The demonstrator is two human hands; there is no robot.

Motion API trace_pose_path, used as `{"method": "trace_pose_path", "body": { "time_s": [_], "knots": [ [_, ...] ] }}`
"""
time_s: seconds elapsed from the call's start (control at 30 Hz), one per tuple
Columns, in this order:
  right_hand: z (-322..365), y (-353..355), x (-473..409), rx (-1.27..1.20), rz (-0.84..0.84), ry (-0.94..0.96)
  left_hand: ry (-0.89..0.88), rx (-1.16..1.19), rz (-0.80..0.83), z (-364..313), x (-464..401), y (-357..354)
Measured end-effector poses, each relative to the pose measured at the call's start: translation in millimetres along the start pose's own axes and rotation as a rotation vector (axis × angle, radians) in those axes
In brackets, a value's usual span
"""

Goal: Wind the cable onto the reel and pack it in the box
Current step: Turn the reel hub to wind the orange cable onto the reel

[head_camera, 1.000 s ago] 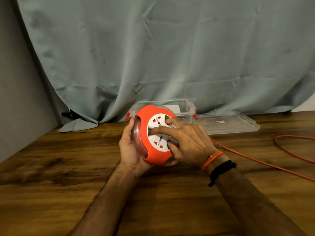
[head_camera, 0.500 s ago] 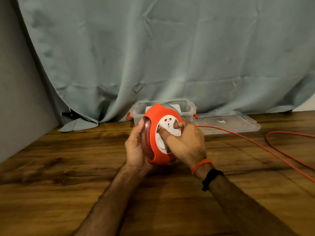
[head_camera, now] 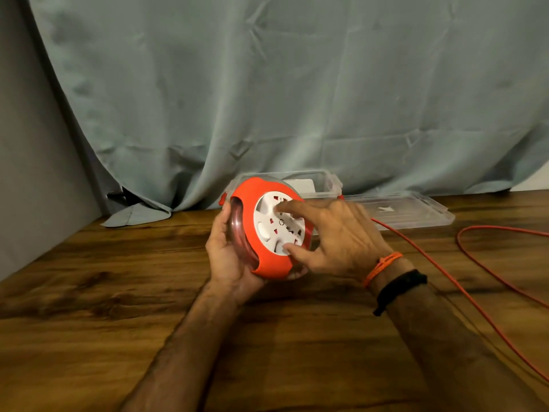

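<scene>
Filling the foreground — dark wood-grain table (head_camera: 89, 337), grey-green curtain (head_camera: 267, 84) behind.

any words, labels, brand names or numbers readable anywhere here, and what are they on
No text can be read.
Reel: the white socket face bears only a small round mark near its middle, too small to read.
Box lid: a pale arrow-like mark, no letters legible.
Box: a white card inside, blank or too blurred to tell.

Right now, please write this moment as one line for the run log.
phase: winding | left hand grips reel | right hand fingers on white hub | cable loose on table | box open, empty of reel
</scene>
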State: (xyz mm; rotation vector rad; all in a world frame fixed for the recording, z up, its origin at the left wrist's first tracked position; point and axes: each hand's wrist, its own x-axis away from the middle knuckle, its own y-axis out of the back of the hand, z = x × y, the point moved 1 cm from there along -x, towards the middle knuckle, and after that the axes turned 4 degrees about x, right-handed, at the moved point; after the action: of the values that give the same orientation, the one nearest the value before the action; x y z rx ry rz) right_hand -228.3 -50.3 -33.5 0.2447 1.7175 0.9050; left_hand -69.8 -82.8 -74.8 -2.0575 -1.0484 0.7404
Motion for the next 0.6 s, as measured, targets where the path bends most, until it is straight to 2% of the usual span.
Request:
{"method": "trace_pose_path", "body": {
  "time_s": [0.1,0.2,0.3,0.4,0.5,0.6],
  "knots": [
    [3,-7,0,-0.01,0.087,0.041,-0.032,-0.013,-0.038,-1,1,-2],
    [2,-13,0,-0.015,0.103,0.058,0.004,-0.068,-0.061,-1,3,-4],
    [1,-17,1,0.02,0.065,0.061,0.038,-0.11,-0.058,0,3,-4],
    [3,-16,4,0.115,-0.06,0.02,-0.002,-0.109,-0.06,1,2,-7],
    [8,-18,5,0.01,-0.066,-0.139,-0.071,-0.096,-0.062,3,2,-8],
    [18,-19,4,-0.198,-0.037,-0.415,-0.152,-0.117,-0.083,5,0,-8]
  ]
}}
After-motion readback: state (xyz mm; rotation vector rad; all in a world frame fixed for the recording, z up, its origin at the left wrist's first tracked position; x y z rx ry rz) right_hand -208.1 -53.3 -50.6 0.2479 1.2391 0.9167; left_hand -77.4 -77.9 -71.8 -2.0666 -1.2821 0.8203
